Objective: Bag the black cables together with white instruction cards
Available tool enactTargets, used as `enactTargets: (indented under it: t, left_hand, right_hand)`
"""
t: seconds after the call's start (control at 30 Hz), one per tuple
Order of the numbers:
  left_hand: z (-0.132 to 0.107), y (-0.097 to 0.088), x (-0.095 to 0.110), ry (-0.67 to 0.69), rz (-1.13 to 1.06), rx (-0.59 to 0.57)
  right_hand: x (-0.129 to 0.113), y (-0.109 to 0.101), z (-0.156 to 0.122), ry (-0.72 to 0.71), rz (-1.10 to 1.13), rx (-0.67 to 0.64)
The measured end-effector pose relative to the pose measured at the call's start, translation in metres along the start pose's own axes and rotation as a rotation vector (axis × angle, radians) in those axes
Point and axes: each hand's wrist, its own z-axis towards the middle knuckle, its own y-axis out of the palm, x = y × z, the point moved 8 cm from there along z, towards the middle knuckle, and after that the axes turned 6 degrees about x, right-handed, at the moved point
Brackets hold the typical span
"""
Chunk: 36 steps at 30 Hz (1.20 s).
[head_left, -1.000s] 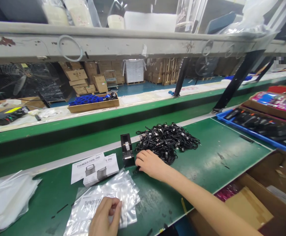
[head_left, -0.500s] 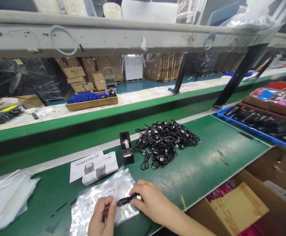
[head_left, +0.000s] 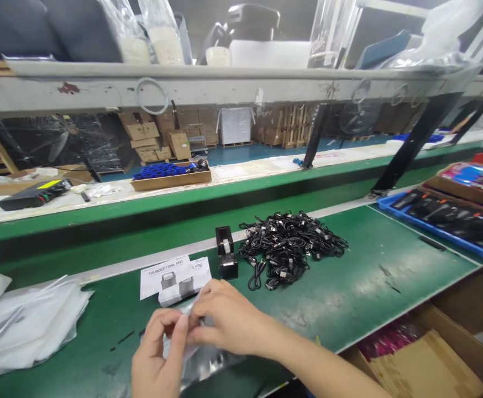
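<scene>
Handling clear plastic bag (head_left: 210, 362) with both hands (head_left: 158, 354) (head_left: 229, 320)

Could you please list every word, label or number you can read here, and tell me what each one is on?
"THUNDER TRAIL PRO": left leaflet
"L PRO", the start covered: right leaflet
"MZX": cardboard box in the background
Too small to read: the fine print on both leaflets
Too blurred to read: the sign on the cart and the lettering on the clear container on the shelf
</scene>
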Motion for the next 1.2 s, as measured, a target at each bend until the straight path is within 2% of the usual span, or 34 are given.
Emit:
enactTargets:
  t: [0.17,0.23,0.33,0.47,0.53,0.6,0.63,0.67,0.8,0.87,0.9,0.97,1.03,1.13,1.2]
  left_hand:
    - [0.013,-0.030,-0.016,-0.178,-0.134,0.141]
    - [0.017,-0.030,-0.023,-0.211,-0.203,0.121]
    - [0.017,-0.013,-0.031,-0.246,-0.284,-0.001]
    - [0.005,0.027,-0.043,-0.315,-0.422,-0.236]
    - [-0.002,0.046,-0.051,-0.348,-0.437,-0.360]
    - [-0.005,0.055,-0.060,-0.380,-0.428,-0.393]
    - [-0.004,0.055,-0.065,-0.394,-0.430,-0.368]
    - [-0.003,0.055,-0.069,-0.406,-0.436,-0.334]
    - [0.002,0.050,-0.077,-0.457,-0.485,-0.220]
    - [0.006,0.046,-0.074,-0.467,-0.513,-0.177]
    - [0.009,0.042,-0.071,-0.463,-0.528,-0.148]
    - [0.016,0.030,-0.061,-0.447,-0.561,-0.079]
    - [0.025,0.012,-0.049,-0.426,-0.589,-0.008]
    - [0.035,-0.017,-0.037,-0.411,-0.591,0.097]
    - [0.035,-0.028,-0.036,-0.437,-0.572,0.153]
  right_hand:
    - [-0.037,-0.020,0.034,-0.254,0.032,-0.053]
    - [-0.045,-0.028,0.041,-0.295,0.081,-0.077]
    - [-0.049,-0.033,0.046,-0.336,0.194,-0.152]
    - [-0.039,-0.030,0.039,-0.335,0.173,-0.210]
    - [-0.026,-0.029,0.030,-0.251,0.010,-0.111]
    - [-0.015,-0.033,0.012,-0.140,-0.194,0.114]
    - [-0.012,-0.034,-0.002,-0.098,-0.267,0.234]
    - [-0.013,-0.026,-0.016,-0.109,-0.285,0.280]
    - [-0.008,0.053,-0.068,-0.316,-0.189,0.076]
    - [0.010,0.092,-0.082,-0.316,-0.135,-0.008]
    - [0.016,0.110,-0.088,-0.363,-0.124,-0.070]
    - [0.033,0.129,-0.088,-0.343,-0.181,-0.125]
    - [0.043,0.128,-0.081,-0.283,-0.223,-0.147]
    - [0.045,0.104,-0.061,-0.181,-0.208,-0.153]
    - [0.042,0.087,-0.047,-0.133,-0.198,-0.151]
